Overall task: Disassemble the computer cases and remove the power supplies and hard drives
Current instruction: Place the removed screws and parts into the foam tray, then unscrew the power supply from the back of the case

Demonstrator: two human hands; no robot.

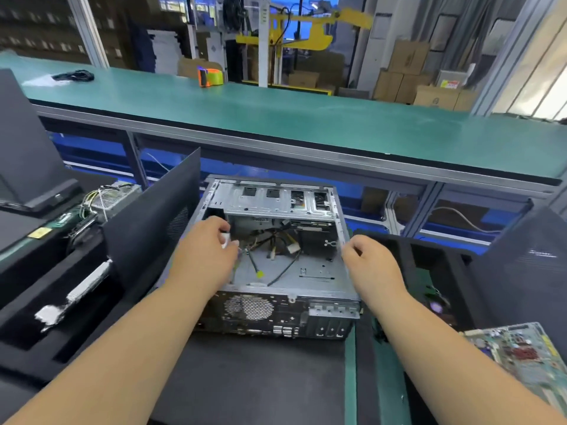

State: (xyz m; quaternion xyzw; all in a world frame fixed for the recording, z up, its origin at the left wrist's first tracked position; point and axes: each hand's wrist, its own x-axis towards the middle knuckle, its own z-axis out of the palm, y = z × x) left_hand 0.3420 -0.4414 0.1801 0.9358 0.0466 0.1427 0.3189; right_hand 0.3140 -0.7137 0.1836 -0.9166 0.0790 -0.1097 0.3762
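Note:
An open computer case [276, 207] lies on its side in front of me, its inside bare metal with loose cables [277, 243] and a white connector. My left hand [205, 250] reaches into the case's left side and pinches a small white connector [226, 239] on a cable. At the case's right wall, my right hand [369, 265] hovers with fingers curled and nothing in it. A removed power supply [115, 196] with yellow wires lies to the left, behind a black side panel [147, 219].
Black case panels lean at far left and far right. A green circuit board [524, 354] lies at the right front. Beyond the case runs a long green bench [306, 118] with an orange tape dispenser [210, 76] and a black cable bundle [73, 76].

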